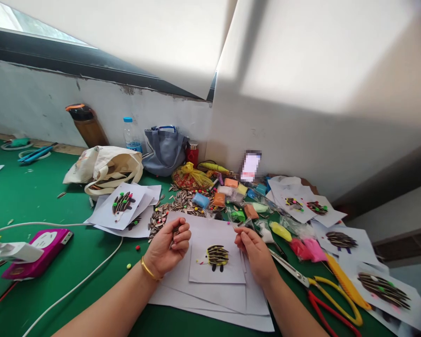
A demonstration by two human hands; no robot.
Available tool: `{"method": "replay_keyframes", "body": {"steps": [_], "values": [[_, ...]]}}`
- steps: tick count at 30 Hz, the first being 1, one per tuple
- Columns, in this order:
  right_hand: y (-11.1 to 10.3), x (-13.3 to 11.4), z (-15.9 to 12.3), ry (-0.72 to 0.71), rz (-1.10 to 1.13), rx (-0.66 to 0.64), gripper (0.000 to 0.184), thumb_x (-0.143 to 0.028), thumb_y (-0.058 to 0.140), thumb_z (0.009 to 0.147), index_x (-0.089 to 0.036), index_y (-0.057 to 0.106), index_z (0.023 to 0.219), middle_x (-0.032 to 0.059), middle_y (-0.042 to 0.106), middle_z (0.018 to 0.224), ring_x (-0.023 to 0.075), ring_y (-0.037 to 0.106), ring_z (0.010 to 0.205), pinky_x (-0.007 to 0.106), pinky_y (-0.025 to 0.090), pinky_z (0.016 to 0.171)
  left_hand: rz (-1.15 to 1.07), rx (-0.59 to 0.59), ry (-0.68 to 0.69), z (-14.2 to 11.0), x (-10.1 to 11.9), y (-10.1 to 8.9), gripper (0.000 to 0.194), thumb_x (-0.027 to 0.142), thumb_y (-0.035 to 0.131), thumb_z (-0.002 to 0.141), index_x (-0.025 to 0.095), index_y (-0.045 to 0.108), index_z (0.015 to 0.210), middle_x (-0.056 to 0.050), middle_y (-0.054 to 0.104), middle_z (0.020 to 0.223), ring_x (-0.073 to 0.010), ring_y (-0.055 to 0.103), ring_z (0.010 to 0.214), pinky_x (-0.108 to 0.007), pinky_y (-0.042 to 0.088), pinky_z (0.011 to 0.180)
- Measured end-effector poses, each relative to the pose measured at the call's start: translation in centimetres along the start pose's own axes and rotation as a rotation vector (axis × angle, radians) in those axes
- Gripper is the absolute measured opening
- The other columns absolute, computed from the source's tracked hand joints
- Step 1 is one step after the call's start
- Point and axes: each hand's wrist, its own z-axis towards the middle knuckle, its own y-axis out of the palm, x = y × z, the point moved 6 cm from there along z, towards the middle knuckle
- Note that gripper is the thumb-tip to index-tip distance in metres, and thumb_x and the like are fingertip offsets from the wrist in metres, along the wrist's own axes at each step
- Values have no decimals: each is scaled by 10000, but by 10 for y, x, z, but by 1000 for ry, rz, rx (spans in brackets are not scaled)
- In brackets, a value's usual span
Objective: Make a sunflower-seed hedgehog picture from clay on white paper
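Found seed hedgehog (218,256) on white card (200,276) between left hand (169,244) and right hand (255,253), nearer the latter, set crosswise with snout leftward; noted each grip curled inward; could not tell full closure or contents.

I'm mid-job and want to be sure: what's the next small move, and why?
Perhaps press the loose red ball onto the central hedgehog: its back shows no balls, while the left hedgehog carries green and pink ones.
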Motion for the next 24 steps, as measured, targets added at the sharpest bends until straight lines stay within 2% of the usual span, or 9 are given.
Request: {"method": "replay_keyframes", "body": {"steps": [10, 24], "values": [[-1, -4, -5, -1, -17, -14, 359, -534, 607, 856, -222, 661, 1025, 15, 608, 800, 157, 530, 768, 268, 427, 727, -38, -7, -24, -1, -3, -1, 144, 161, 426, 959, 162, 468, 822, 56, 358, 638, -36, 371, 438, -121, 256, 338], [-3, -3, -5, -23, -68, 4, 391, -544, 618, 840, -205, 666, 1029, 29, 616, 795, 169, 544, 768, 286, 441, 729, -62, 37, 10, 0, -1, -6, 147, 161, 422, 956, 160, 483, 822, 46, 393, 653, -44, 388, 450, -131, 269, 345]]}}
